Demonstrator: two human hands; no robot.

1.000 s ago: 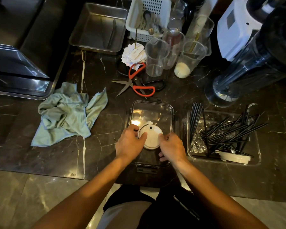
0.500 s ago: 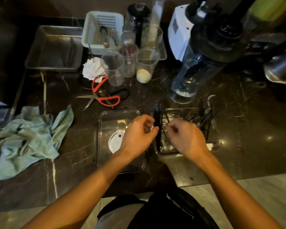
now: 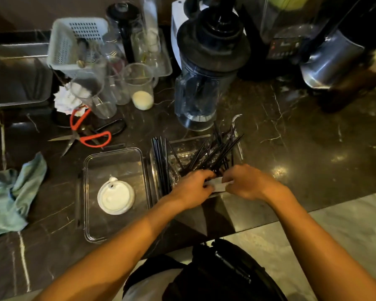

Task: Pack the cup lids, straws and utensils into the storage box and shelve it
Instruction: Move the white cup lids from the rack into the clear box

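A clear storage box [image 3: 89, 224] lies on the dark marble counter, with white cup lids [image 3: 116, 199] stacked inside it. To its right stands a second clear tray [image 3: 240, 151] holding several black straws [image 3: 213, 153] and clear-wrapped utensils [image 3: 176, 168]. More black straws [image 3: 160, 161] lie along its left edge. My left hand [image 3: 192, 189] and my right hand [image 3: 249, 182] meet at the tray's near edge, both gripping another white cup lid [image 3: 218, 184] from either side. Most of that lid is hidden by my fingers.
Red-handled scissors [image 3: 89, 135] lie behind the box. A blue-green cloth [image 3: 11, 192] is at the left. Measuring cups [image 3: 139, 85], a white basket [image 3: 74, 42], a metal tray [image 3: 13, 77] and a blender jar [image 3: 204, 83] crowd the back. The counter edge runs just below my hands.
Both hands left the lids in the storage box, moved right to the straw tray and closed on a white lid at its near edge. The view has swung right.
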